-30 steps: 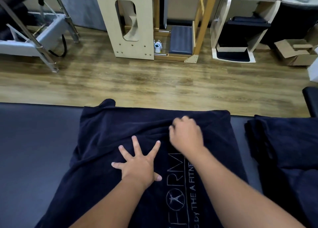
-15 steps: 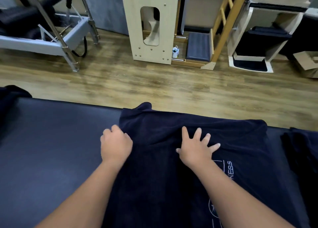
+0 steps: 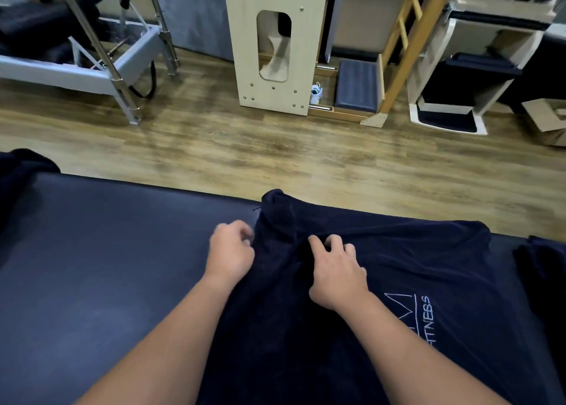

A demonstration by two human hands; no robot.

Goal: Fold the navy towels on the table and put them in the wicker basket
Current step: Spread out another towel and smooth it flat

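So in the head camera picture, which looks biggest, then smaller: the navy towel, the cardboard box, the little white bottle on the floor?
1. navy towel, though it's nearest the camera
2. cardboard box, partly cut off
3. white bottle

A dark navy padded tabletop (image 3: 92, 267) fills the lower part of the view, its far edge meeting a wood-plank floor (image 3: 245, 147). A navy terry towel with pale printed lettering (image 3: 413, 282) lies spread on it, its far left corner bunched up. More dark navy cloth (image 3: 18, 172) sits at the tabletop's far left edge, and another dark navy fabric piece (image 3: 545, 270) lies at the right edge.
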